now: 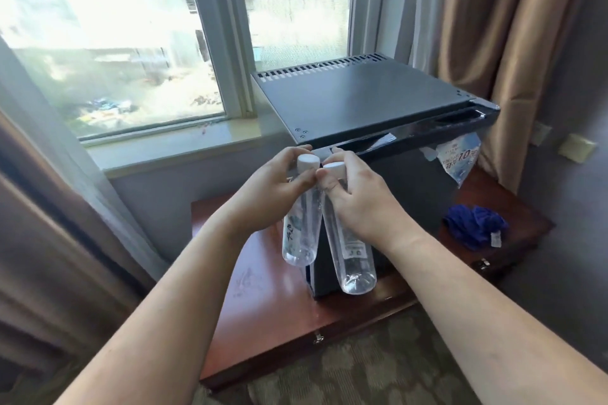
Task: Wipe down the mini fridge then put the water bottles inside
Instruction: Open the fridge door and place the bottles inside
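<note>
Two clear plastic water bottles hang in front of you in the head view, one in each hand, both gripped high at the neck just under their white screw caps. Your left hand (273,194) closes around the left bottle (301,223), a slim round cylinder with a pale printed label; its rounded base floats above the tabletop. Your right hand (355,200) clamps the right bottle (353,259), which hangs a little lower and tilts slightly outward at the bottom. The two caps sit almost touching, and your fingertips meet between them.

Directly behind the bottles stands the mini fridge (362,98), a boxy dark cabinet with a flat matte metal top, a row of vent slots along its back edge and small screws at the corners. Its glossy black door (427,128) looks slightly ajar along the top front edge, though the bottles and your hands cover most of its front, so the interior is hidden.

The fridge rests on a polished reddish wooden table (263,306), which shows scuffs. A crumpled blue cloth (473,226) lies on the wood to the right. A printed plastic bag (459,157) hangs off the fridge's right front; its text is too blurred to read.
</note>
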`<action>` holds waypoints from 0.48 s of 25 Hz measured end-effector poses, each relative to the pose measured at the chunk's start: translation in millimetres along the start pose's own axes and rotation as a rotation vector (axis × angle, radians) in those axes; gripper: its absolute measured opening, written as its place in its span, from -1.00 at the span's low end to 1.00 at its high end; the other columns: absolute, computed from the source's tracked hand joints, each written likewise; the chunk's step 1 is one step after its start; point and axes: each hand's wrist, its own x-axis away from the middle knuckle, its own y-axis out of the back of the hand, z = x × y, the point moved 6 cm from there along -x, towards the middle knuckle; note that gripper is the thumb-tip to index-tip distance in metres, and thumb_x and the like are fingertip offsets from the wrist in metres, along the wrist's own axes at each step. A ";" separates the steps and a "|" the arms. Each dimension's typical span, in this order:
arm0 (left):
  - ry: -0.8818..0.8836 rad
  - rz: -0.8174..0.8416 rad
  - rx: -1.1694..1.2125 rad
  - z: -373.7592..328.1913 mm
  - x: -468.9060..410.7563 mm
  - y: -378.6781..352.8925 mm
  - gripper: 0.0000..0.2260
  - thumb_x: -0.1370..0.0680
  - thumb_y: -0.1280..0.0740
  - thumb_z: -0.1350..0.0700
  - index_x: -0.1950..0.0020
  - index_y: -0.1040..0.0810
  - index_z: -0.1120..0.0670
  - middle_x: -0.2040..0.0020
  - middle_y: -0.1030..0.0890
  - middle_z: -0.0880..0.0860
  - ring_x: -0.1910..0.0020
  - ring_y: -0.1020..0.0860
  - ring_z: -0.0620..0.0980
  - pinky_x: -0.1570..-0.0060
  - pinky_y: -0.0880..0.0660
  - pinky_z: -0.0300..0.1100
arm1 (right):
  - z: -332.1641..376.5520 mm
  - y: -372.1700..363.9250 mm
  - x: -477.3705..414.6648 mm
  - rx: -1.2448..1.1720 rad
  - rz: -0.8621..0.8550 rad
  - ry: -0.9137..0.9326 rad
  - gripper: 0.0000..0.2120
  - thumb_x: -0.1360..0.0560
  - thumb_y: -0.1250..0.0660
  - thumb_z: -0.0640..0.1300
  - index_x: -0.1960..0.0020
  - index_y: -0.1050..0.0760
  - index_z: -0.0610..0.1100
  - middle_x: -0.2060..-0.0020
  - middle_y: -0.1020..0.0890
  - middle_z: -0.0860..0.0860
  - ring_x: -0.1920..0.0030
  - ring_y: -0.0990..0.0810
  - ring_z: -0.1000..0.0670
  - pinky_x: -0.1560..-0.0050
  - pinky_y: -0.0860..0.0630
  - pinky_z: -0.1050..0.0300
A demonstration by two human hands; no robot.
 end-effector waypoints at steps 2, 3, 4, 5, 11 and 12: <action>-0.013 0.021 0.002 4.2 -3.3 6.1 -0.34 -0.43 -0.31 -0.39 -0.39 -0.50 -0.01 -0.40 -0.53 -0.23 -0.35 -0.55 -0.21 -0.40 -0.49 0.03 | 6.6 -2.5 -1.6 0.044 -0.005 -0.046 -0.71 -0.64 -0.27 0.09 -0.26 -0.48 -0.05 -0.16 -0.53 0.12 -0.11 -0.52 0.09 0.00 -0.40 0.28; -0.018 0.030 0.010 4.0 -4.5 9.0 -0.33 -0.44 -0.32 -0.39 -0.41 -0.49 0.00 -0.42 -0.53 -0.20 -0.35 -0.56 -0.19 -0.39 -0.50 0.03 | 9.3 -2.5 -2.6 0.055 -0.004 -0.065 -0.71 -0.63 -0.27 0.10 -0.26 -0.49 -0.04 -0.16 -0.54 0.12 -0.11 -0.53 0.08 -0.03 -0.39 0.26; -0.021 0.036 0.018 4.3 -4.8 10.4 -0.37 -0.47 -0.33 -0.36 -0.40 -0.50 -0.01 -0.39 -0.56 -0.18 -0.32 -0.58 -0.19 -0.35 -0.53 0.01 | 11.5 -1.7 -1.8 0.069 -0.012 -0.075 -0.71 -0.63 -0.28 0.11 -0.25 -0.49 -0.03 -0.16 -0.57 0.10 -0.10 -0.55 0.07 -0.03 -0.39 0.25; -0.021 0.042 0.024 3.6 -1.3 9.9 -0.47 -0.52 -0.34 -0.30 -0.37 -0.52 -0.02 -0.31 -0.62 -0.15 -0.25 -0.61 -0.21 -0.29 -0.56 -0.05 | 12.9 0.4 2.3 0.088 -0.033 -0.081 -0.72 -0.63 -0.28 0.11 -0.23 -0.50 -0.03 -0.13 -0.60 0.07 -0.08 -0.56 0.05 -0.01 -0.40 0.26; -0.091 0.047 0.191 -15.1 52.6 -23.7 -0.77 -0.66 -0.31 -0.08 -0.28 -0.56 -0.04 -0.12 -0.71 -0.05 -0.07 -0.67 -0.15 -0.07 -0.58 -0.24 | 15.1 34.5 71.5 0.226 -0.160 -0.122 -0.79 -0.61 -0.31 0.09 -0.16 -0.52 0.00 -0.01 -0.60 0.08 0.04 -0.54 0.14 0.13 -0.37 0.54; -0.106 0.040 0.225 -22.3 57.4 -28.1 -0.73 -0.64 -0.30 -0.12 -0.27 -0.55 -0.04 -0.15 -0.71 -0.06 -0.13 -0.67 -0.11 -0.15 -0.58 -0.16 | 23.2 39.9 81.4 0.255 -0.191 -0.077 -0.79 -0.60 -0.33 0.08 -0.16 -0.53 -0.02 -0.03 -0.59 0.08 -0.01 -0.55 0.11 0.10 -0.37 0.48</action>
